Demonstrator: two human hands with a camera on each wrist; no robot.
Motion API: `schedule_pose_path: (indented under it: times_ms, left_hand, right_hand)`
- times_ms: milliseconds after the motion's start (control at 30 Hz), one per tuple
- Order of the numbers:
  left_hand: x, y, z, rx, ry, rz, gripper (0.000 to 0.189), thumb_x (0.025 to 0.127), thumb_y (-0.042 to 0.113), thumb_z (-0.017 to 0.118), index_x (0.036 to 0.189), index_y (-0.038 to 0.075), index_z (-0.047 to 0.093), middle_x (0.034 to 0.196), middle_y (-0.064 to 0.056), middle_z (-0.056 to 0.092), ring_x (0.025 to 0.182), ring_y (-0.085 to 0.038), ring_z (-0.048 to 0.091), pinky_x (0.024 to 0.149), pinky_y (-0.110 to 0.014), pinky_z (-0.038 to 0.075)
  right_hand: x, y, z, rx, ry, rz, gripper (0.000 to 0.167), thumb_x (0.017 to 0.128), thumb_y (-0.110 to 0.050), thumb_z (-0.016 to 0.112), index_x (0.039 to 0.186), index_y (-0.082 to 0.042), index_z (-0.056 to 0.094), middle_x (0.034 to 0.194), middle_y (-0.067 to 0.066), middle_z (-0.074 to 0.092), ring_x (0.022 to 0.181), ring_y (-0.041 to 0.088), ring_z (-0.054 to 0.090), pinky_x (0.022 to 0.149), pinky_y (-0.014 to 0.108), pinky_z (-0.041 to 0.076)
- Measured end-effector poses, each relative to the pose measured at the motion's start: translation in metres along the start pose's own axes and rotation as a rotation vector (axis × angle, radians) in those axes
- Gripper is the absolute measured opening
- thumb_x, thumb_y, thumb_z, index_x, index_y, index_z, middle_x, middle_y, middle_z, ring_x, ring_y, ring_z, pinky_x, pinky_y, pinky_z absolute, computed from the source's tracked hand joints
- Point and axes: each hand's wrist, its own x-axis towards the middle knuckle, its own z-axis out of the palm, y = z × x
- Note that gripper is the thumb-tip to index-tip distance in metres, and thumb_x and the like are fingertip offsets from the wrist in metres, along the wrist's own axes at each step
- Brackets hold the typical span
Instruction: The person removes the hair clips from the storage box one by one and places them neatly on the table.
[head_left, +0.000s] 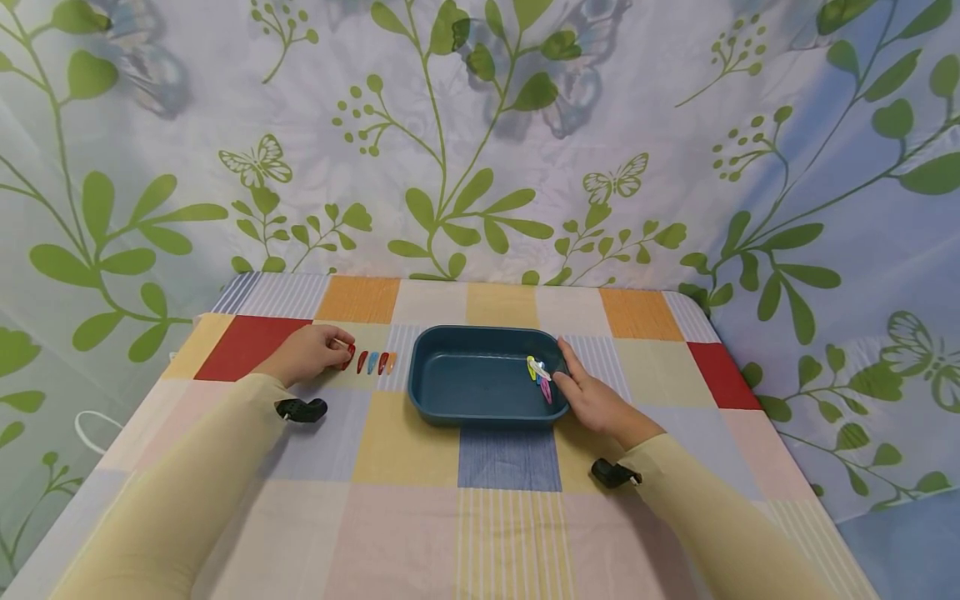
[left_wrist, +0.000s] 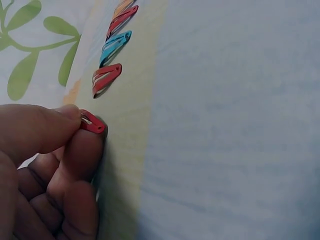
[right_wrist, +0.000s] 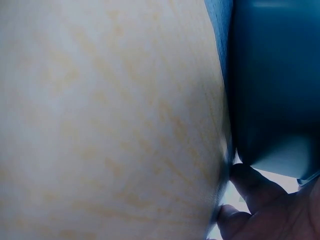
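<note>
Left hand (head_left: pixel 306 353) has a red hair clip (left_wrist: pixel 94 127) pinched thumb-to-finger, left of centre in the head view, while the right hand (head_left: pixel 596 402) grips the blue tray (head_left: pixel 487 421) by its right end, mid-frame. I'd go light on that pinch and lift straight up, so you don't nudge the lined-up clips (head_left: pixel 372 362) beside it.

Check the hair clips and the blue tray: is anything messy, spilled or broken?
Nothing looks spilled or broken. The only untidy bit is the pile of snap hair clips at the right end of the blue tray: they overlap at different angles, while the four clips on the tablecloth lie in a tidy row.
</note>
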Motion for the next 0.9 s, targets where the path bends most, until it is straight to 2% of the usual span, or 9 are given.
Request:
schedule_pose_path:
  times_ms: [467,900]
  left_hand:
    - [0.003,0.007,0.002,0.013,-0.04,-0.026,0.035,0.099,0.021,0.067,0.13,0.005,0.07,0.097,-0.003,0.076,0.088,-0.02,0.063,0.076,-0.03,0.051]
    - [0.003,0.02,0.003,0.036,-0.075,-0.101,0.033,0.098,0.018,0.066,0.128,0.007,0.071,0.1,-0.006,0.074,0.088,-0.024,0.061,0.072,-0.03,0.051]
  right_hand:
    - [0.0,-0.002,-0.001,-0.005,-0.003,0.008,0.067,0.115,-0.04,0.027,0.17,-0.022,-0.008,0.175,0.022,0.012,0.154,0.051,0.031,0.123,0.068,0.025]
    - [0.0,0.0,0.0,-0.004,0.0,0.004,0.067,0.116,-0.04,0.027,0.17,-0.022,-0.007,0.175,0.021,0.012,0.155,0.05,0.03,0.124,0.068,0.024]
